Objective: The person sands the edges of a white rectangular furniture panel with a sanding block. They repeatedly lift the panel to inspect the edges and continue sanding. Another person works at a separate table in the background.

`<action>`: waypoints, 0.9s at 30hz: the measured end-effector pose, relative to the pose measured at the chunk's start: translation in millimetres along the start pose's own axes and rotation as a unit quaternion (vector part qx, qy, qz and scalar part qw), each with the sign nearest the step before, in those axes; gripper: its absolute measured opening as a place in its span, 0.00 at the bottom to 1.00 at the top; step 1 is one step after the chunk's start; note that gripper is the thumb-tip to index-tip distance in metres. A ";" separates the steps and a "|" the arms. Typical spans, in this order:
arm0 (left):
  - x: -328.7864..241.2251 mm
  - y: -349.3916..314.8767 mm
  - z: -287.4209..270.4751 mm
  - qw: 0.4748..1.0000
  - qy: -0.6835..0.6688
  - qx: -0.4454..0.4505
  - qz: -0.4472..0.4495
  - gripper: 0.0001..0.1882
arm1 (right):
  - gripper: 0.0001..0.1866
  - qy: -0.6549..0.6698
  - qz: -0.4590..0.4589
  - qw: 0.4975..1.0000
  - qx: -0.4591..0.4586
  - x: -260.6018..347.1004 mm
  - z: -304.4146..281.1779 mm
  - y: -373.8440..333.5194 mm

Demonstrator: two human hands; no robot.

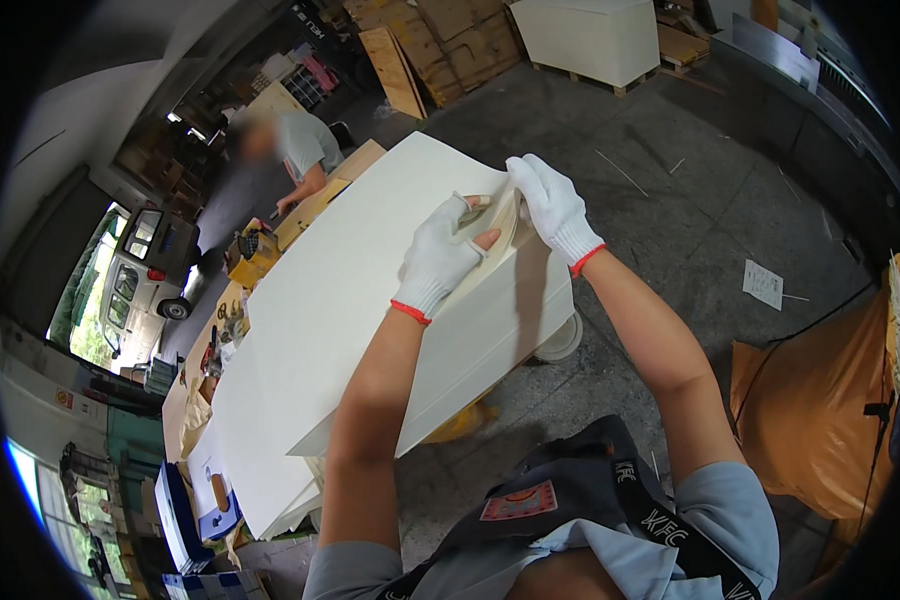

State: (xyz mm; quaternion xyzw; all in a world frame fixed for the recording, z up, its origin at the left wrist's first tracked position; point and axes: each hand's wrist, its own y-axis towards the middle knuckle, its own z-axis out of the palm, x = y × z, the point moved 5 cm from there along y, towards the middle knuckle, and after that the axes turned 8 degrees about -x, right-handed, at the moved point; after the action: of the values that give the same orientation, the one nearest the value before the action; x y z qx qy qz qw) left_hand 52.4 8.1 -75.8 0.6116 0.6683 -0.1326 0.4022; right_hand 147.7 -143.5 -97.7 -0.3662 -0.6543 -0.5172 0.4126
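Observation:
A large stack of white paper or card sheets [320, 270] lies at a slant in front of me. Both of my hands wear white knit gloves with red cuffs. My left hand [438, 255] is at the stack's right end, its bare thumb and a bare fingertip around the curled edges of several sheets. At the far right corner, my right hand [552, 205] closes its fingers on the raised edge of the same sheets. Between the hands the sheet edges fan and bend upward. The right hand's fingertips are partly hidden.
Beyond the stack a co-worker [308, 150] leans over a worktable [175, 410] with a yellow box [253, 258]. A white round container [562, 340] stands below the stack. Orange sheeting [820, 390] is at right; a paper [763, 284] lies on the floor. A pallet load [590, 45] stands behind.

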 end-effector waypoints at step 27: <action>-15.9 -8.7 -3.2 0.996 0.071 -0.048 0.034 0.20 | 0.28 -0.019 0.011 1.000 0.003 1.9 -2.6 -1.6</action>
State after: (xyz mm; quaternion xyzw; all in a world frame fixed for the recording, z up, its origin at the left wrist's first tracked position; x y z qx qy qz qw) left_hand 42.0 -2.9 -65.4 0.6223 0.6793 -0.0429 0.3866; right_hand 145.9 -146.2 -96.2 -0.3821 -0.6593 -0.5035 0.4072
